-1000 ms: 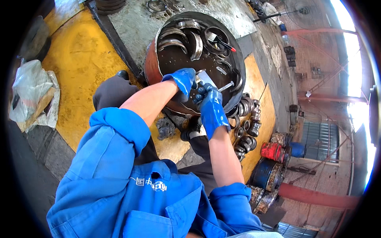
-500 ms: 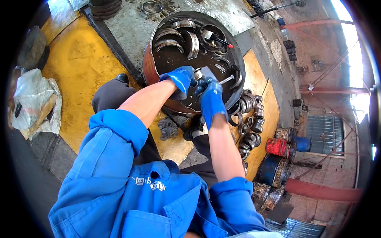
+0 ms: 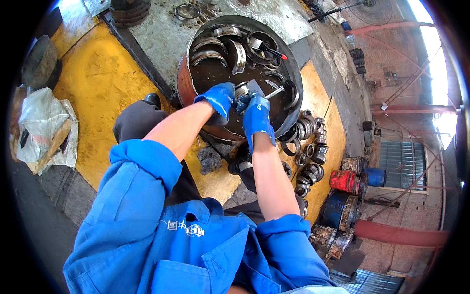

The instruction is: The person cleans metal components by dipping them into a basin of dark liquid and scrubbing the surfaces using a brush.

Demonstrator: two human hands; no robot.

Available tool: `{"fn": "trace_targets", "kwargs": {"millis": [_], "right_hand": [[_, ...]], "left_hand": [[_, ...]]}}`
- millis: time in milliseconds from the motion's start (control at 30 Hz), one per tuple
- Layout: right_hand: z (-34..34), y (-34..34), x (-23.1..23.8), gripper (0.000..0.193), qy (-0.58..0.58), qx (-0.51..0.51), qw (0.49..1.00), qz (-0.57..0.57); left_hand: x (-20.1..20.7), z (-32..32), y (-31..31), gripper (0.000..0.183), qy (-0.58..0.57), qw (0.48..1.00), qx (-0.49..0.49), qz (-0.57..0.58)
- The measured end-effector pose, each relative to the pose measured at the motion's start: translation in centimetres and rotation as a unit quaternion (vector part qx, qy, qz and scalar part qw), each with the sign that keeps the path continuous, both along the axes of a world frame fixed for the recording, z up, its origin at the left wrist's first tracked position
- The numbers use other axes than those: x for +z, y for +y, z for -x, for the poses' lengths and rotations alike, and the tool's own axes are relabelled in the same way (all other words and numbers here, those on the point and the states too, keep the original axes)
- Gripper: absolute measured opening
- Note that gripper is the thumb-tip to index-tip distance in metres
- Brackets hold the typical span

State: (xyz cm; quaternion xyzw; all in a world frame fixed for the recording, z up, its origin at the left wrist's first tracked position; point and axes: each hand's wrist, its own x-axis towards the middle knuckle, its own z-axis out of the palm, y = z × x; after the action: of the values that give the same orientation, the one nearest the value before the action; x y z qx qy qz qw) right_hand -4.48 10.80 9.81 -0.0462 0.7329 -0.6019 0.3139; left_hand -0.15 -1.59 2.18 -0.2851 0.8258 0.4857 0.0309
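Our left hand [image 3: 220, 101] pinches a metal ring [image 3: 241, 89] at our twelve o'clock, over the drum [image 3: 185, 83]; our right hand [image 3: 256, 111] wraps around a flat-bladed tool [image 3: 275, 92]. We'd do well to brace the ring firmly.

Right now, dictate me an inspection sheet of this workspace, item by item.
Surface: stained yellow flooring
Job's things: round metal tub with dark liquid, curved metal pieces and a paintbrush with a red-tipped handle
Clutter: plastic bag at left; metal rings right of the tub
Hands: both gloved; left hand grips a ribbed metal piece, right hand a flat-bladed tool
Cables: none clearly seen
Surroundings: red bucket and blue drum at right
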Motion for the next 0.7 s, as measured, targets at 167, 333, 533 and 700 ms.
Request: {"fn": "trace_targets", "kwargs": {"millis": [167,333,533,700], "right_hand": [[3.5,-0.3,-7.4,0.04,0.078,0.053,0.969,-0.23],[4.3,-3.5,-6.7,0.044,-0.077,0.008,0.973,-0.218],[1.8,-0.5,-2.9,0.035,0.031,-0.077,0.993,-0.084],[-0.4,1.6,0.4,0.042,0.048,0.039,0.993,-0.102]], "left_hand": [[-2.1,0.2,-0.3,0.031,0.038,0.996,-0.002,0.075],[-2.4,2.5,0.3,0.029,-0.005,0.997,0.033,0.071],[-0.9,1.4,1.7,0.043,-0.004,0.999,-0.006,0.046],[0.5,-1.7,1.2,0.035,0.072,0.992,-0.052,0.092]]}}
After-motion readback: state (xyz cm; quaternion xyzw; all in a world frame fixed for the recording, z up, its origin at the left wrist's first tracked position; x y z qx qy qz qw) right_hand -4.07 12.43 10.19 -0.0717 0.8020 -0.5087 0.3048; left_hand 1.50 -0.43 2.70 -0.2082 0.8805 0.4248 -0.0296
